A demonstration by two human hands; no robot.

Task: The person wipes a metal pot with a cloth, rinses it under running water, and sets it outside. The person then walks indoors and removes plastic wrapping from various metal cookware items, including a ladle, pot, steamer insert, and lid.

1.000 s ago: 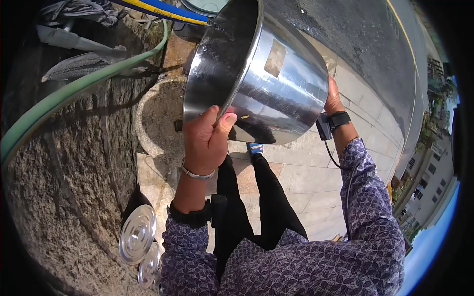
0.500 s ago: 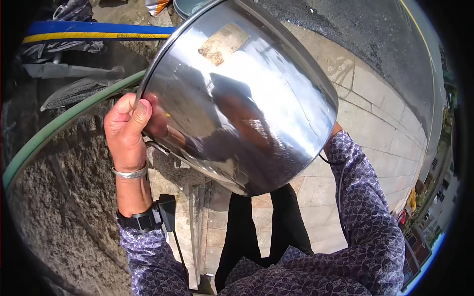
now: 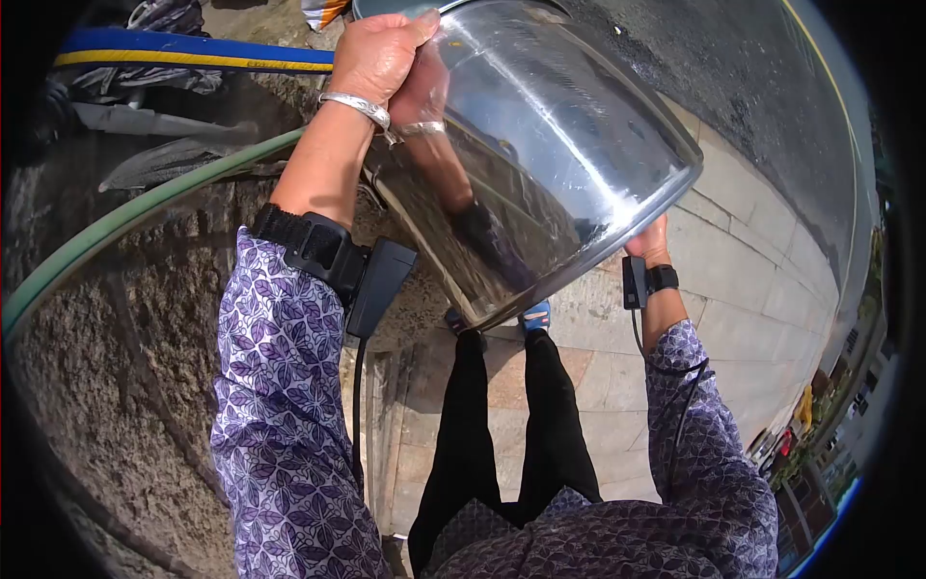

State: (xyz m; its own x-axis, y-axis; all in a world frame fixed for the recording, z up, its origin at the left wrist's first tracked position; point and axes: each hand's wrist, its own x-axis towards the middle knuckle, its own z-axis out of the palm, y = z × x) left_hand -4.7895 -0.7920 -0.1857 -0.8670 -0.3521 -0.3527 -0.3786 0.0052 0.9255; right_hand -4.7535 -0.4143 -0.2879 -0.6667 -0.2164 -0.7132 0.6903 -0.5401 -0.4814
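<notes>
A large shiny metal pot (image 3: 550, 125) is held up in front of my body, tilted, its curved outer side facing me. My left hand (image 3: 386, 56) grips it at the upper left, with fingers partly behind the edge. Its reflection shows in the metal. At the lower right of the pot, my right hand (image 3: 652, 241) supports it from behind, and most of its fingers are hidden. The inside of the pot is out of sight.
A green hose (image 3: 145, 207) and a blue and yellow hose (image 3: 193, 50) run in from the left over a rough stone block (image 3: 145, 386). Grey cloth (image 3: 174, 159) lies there. Paving (image 3: 743, 280) and a road are at right.
The pot has turned in my hands, and the label patch seen earlier is out of view. My left hand has moved up and right along it. My right hand shows again below the pot.
</notes>
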